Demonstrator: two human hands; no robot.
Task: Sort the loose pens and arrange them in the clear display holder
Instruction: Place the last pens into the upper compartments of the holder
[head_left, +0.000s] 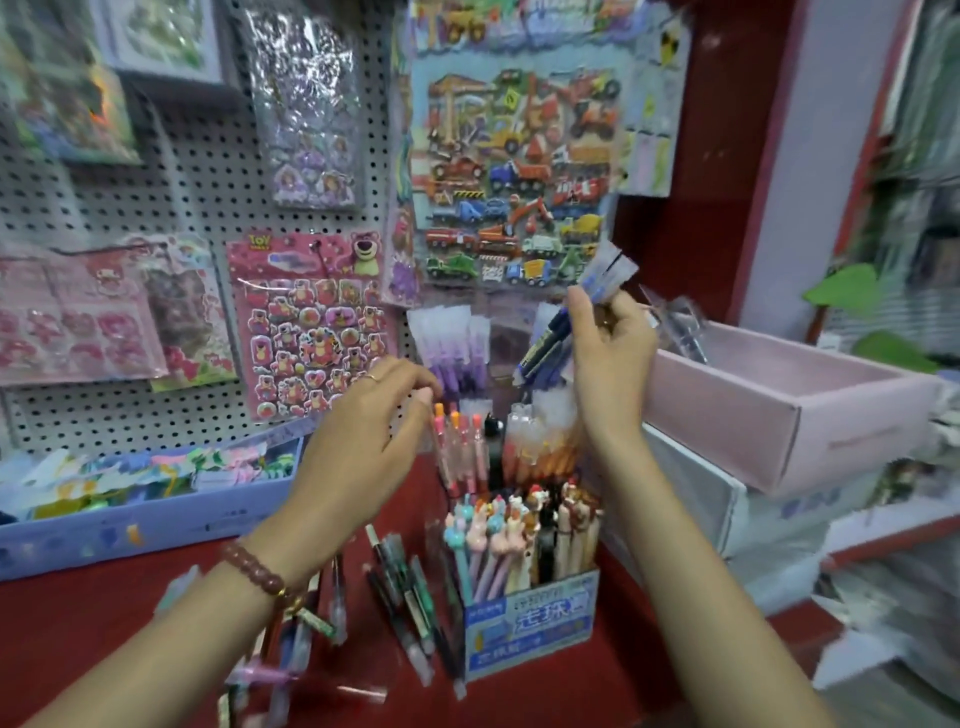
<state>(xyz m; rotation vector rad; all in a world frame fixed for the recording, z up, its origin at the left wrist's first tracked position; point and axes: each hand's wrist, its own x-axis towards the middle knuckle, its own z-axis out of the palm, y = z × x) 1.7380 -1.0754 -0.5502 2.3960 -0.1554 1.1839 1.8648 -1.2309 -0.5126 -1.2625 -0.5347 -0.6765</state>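
Note:
My right hand (608, 338) is raised above the display and grips a bunch of dark blue pens (545, 348) in clear sleeves. My left hand (374, 415) hovers with spread fingers beside the orange-capped pink pens (460, 447); its fingertips reach the top of one, and I cannot tell whether it grips it. These pens stand in the clear display holder (498, 395), with purple sleeved pens (457, 348) in its back row and orange ones (540, 447) at its right. Loose pens (405, 587) lie on the red counter (104, 623) in front.
A blue box of animal-topped pens (524, 561) stands in front of the holder. A long blue tray (130, 499) of small items sits left. A pink box (779, 410) rests on white boxes at right. Sticker sheets (306, 322) hang on the pegboard behind.

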